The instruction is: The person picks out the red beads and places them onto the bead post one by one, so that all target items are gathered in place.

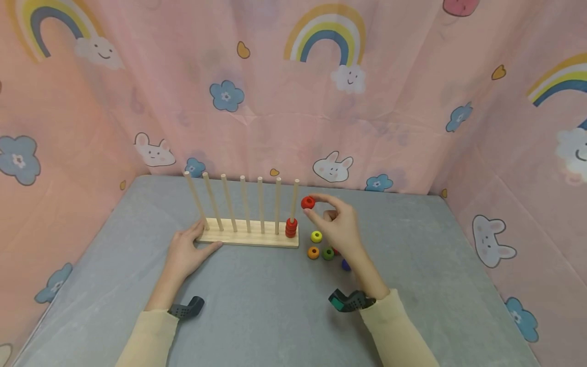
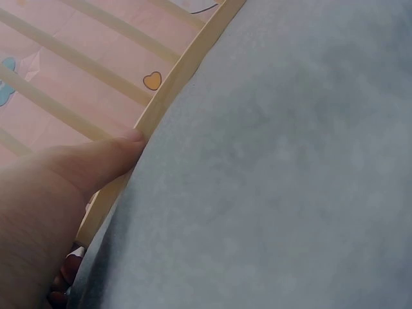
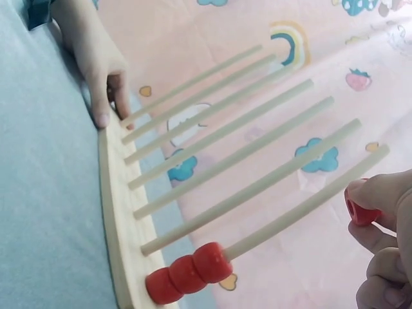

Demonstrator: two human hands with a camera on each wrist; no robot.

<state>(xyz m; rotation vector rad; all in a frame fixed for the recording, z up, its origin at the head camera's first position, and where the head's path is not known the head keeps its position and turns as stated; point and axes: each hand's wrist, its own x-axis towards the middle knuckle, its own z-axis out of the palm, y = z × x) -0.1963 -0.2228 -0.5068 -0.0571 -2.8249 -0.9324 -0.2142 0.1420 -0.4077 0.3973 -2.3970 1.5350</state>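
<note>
Sleeves in pale yellow [image 1: 147, 336] are seen closest to the head camera, each with a dark wrist mount, above a grey table [image 1: 257, 306] walled in by pink cartoon cloth [image 1: 412, 127].

Left hand [image 1: 185, 252] is laid flat on the table near its left side, fingers relaxed and straight, thumb tip pressed against the front edge of the wooden peg board [image 1: 249, 238] at its left end. So the board is being steadied, not gripped.

Right hand [image 1: 337, 224] is raised near the middle of the table, and a red bead [image 1: 308, 203] is pinched between thumb and forefinger, held just beside the top of the rightmost peg [image 1: 294, 199]. Not threaded on yet, as far as can be told from the right wrist view, where the bead [image 3: 360, 211] is seen just off the peg's tip.

Progress, judged loosely: three red beads [image 1: 291, 228] are already stacked at the foot of that rightmost peg, and the other six pegs are bare. Loose beads are left lying on the table just right of the board: a yellow bead [image 1: 316, 236], an orange bead [image 1: 313, 252], a green bead [image 1: 327, 253], plus a blue bead [image 1: 345, 264] half hidden behind the wrist. Another reddish one might be tucked under the hand, can't really be told. So early days, most of it looks undone.
</note>
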